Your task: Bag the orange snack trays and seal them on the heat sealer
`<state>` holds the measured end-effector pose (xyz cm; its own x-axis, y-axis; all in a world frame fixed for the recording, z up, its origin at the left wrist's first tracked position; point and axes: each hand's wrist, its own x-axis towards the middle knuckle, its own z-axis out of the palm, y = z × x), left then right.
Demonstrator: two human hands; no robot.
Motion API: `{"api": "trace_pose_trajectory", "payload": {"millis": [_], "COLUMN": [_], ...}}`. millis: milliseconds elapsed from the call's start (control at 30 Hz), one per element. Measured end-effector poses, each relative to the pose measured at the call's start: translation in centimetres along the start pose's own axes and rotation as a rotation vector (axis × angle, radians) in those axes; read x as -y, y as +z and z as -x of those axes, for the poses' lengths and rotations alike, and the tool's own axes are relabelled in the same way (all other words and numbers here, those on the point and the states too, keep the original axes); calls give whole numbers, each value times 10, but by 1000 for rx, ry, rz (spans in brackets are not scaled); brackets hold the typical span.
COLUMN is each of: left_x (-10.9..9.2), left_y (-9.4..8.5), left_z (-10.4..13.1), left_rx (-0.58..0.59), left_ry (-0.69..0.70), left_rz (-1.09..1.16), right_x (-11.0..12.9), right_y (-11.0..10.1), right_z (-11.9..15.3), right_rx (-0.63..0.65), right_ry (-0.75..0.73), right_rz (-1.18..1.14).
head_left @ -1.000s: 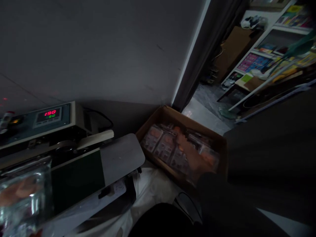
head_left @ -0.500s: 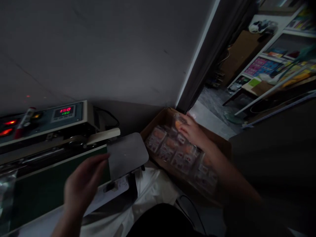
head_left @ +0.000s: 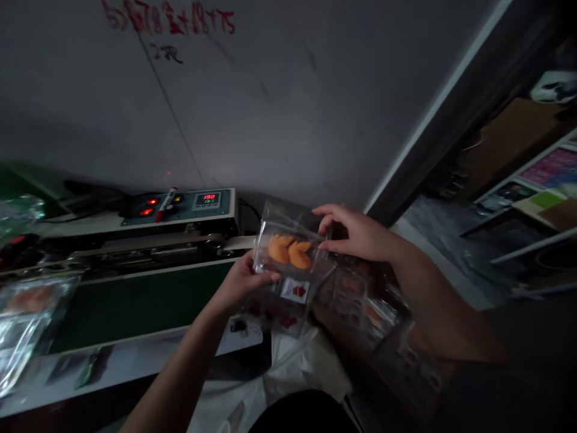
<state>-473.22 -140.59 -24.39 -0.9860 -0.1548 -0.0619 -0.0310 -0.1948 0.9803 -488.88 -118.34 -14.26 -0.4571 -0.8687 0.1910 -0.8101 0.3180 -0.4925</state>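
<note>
Our left hand (head_left: 243, 281) now holds the clear pack (head_left: 294, 290) above the carton (head_left: 345, 337), its grip narrow; our right hand (head_left: 360, 234) reaches its edge, pinching or not, we cannot tell.

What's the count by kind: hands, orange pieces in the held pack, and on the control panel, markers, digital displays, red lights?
Hands (left hand, right hand): 2
Orange pieces in held pack: 2
Marker: 1
Digital display: 1
Red lights: 2
Total: 8
</note>
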Motion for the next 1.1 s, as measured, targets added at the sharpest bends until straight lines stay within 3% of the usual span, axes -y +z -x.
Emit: {"api": "trace_pose_trajectory", "payload": {"millis": [133,233,333,400,467,567,700,800,900,1000,1100], "left_x": [20,32,40,44,46,47,47,45,43,43,43], "left_y": [-26,-37,-42,-41,-39,-38,-38,-34,-31,-34,-45], "left_z": [35,46,50,51,51,46,35,27,17,7,3], "left_rx": [-49,-119,-255,-269,-236,-332,-544,-587,-642,-663,-597], "left_ry": [-63,-30,14,7,-14,-1,-4,-23,-52,-84,-173], "left_rz": [22,25,56,77,112,228,275,265,321,351,364], "right_x": [-18,-19,-14,-6,3,16,22,17,8,3,0], "right_y": [27,50,83,109,135,165,186,195,204,214,221], "right_z": [-36,-46,-42,-37,-32,-30,-35,-37,-27,-15,-10], "right_rx": [353,404,319,163,-34,-254,-316,-459,-596,-559,-533], "right_ry": [-73,30,249,361,443,471,521,552,477,327,223], "right_rz": [-91,-408,-888,-1108,-1180,-1166,-1255,-1261,-1201,-1033,-780]}}
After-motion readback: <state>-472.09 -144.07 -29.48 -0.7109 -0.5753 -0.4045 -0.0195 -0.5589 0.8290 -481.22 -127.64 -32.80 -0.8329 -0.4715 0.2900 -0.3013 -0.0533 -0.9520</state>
